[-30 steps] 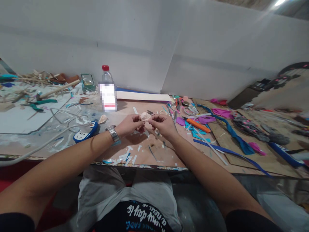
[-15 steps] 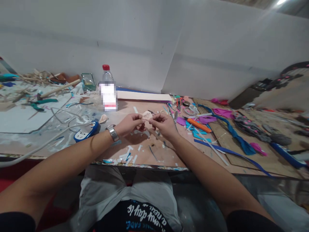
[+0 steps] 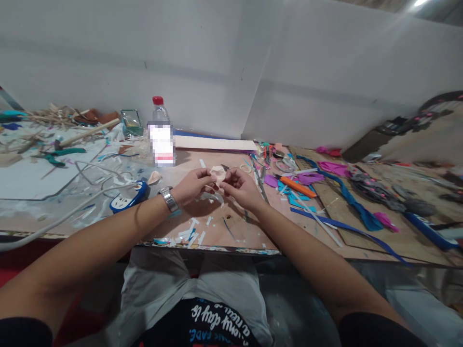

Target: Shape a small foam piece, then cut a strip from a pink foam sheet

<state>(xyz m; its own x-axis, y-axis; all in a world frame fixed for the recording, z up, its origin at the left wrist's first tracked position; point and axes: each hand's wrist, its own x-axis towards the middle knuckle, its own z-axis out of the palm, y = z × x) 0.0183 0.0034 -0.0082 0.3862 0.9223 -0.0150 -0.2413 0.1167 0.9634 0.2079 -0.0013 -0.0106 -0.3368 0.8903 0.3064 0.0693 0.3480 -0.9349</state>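
Between my two hands, just above the tabletop, is a small pale pink petal-shaped piece [image 3: 218, 172], thin and curled; whether it is paper or cloth I cannot tell. My left hand [image 3: 197, 185] pinches its left edge between thumb and fingers. On its lower right side, my right hand [image 3: 240, 187] has thumb and fingertips closed on the piece. A similar pale pink piece [image 3: 155, 178] lies on the table left of my left hand. White paper scraps [image 3: 191, 232] are scattered below my hands.
A red-capped bottle [image 3: 161, 115] stands near the wall. Left are a blue-and-white power strip [image 3: 129, 196], its cable and green-handled pliers [image 3: 54, 156]. An orange utility knife [image 3: 297, 187], blue ribbon [image 3: 347, 231] and purple and pink scraps lie right. A long white strip [image 3: 213, 143] rests behind.
The pale pink piece has turned and now hangs with a point downward. My right hand has shifted slightly left and its fingers have moved lower on the piece.
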